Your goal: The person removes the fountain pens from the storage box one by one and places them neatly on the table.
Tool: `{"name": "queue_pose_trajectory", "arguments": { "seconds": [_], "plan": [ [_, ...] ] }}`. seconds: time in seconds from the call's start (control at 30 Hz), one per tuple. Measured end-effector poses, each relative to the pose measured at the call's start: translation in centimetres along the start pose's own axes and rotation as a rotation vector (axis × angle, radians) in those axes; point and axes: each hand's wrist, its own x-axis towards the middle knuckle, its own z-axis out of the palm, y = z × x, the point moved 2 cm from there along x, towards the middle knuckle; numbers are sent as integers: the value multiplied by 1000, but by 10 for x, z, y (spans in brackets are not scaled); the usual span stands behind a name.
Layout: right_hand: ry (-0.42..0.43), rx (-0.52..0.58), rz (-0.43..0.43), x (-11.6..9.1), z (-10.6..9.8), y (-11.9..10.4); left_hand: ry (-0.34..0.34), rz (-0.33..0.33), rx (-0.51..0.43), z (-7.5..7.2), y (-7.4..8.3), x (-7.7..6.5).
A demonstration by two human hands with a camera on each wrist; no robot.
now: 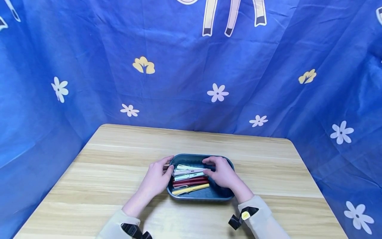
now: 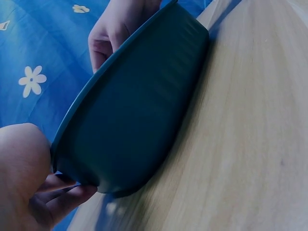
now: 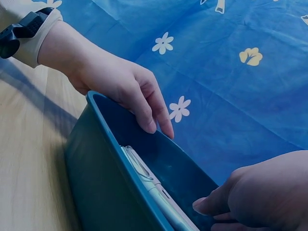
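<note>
A dark teal plastic bin [image 1: 219, 194] with rounded corners stands on the table and holds several clip pens. A yellow pen [image 1: 191, 189] lies nearest the front, dark red pens [image 1: 191, 182] behind it, then pale ones including a light lilac pen [image 1: 188, 172]. At the bin's left end, my left hand [image 1: 158, 176] grips the rim, thumb inside and fingers against the outer wall [image 2: 130, 110]. My right hand [image 1: 222, 172] reaches into the right half, thumb and fingers apart. Its thumb tip is right at the ends of the pale pens [image 3: 168, 204].
The light wood-grain table [image 1: 113, 166] extends around the bin. A blue curtain [image 1: 179, 89] with flower prints hangs behind the table and along both sides. Black wrist cameras [image 1: 132, 229] are strapped over both pale sleeves.
</note>
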Motion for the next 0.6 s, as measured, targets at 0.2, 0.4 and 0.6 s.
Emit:
{"name": "queue_pose_trajectory", "arguments": {
  "seconds": [0.2, 0.4, 0.6],
  "plan": [
    [-21, -29, -6, 5, 3, -1, 4, -4, 7, 0, -1, 0],
    [-41, -74, 1, 11, 7, -1, 2, 0, 7, -1, 0, -1],
    [-63, -122, 7, 13, 11, -2, -2, 0, 8, -1, 0, -1]
  ]
}}
